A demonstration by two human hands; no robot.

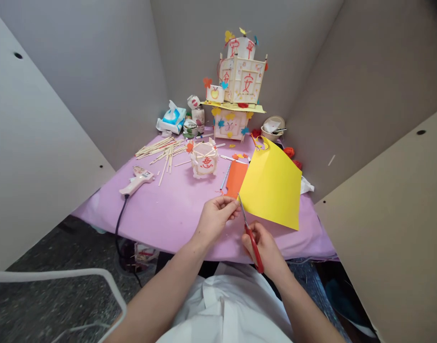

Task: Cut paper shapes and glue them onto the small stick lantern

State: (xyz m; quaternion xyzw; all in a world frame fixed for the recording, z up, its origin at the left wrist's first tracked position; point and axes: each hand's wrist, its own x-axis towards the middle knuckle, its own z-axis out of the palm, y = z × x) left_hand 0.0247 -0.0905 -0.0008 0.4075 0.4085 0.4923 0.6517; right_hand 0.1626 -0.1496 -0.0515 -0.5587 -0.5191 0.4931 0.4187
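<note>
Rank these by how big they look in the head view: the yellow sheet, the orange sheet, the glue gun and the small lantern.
1. yellow sheet
2. small lantern
The orange sheet, partly hidden, and glue gun come last, too alike to rank.

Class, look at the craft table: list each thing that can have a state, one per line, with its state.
Scissors, gripped in the right hand; blades' opening unclear
Left hand, fingertips pinched
Yellow sheet, slightly curved
Orange paper, partly covered
Glue gun, lying down, corded
Wooden sticks, loose, scattered
Tissue pack, open, tissue sticking out
Small lantern, upright
Lantern tower, stacked, upright
</note>
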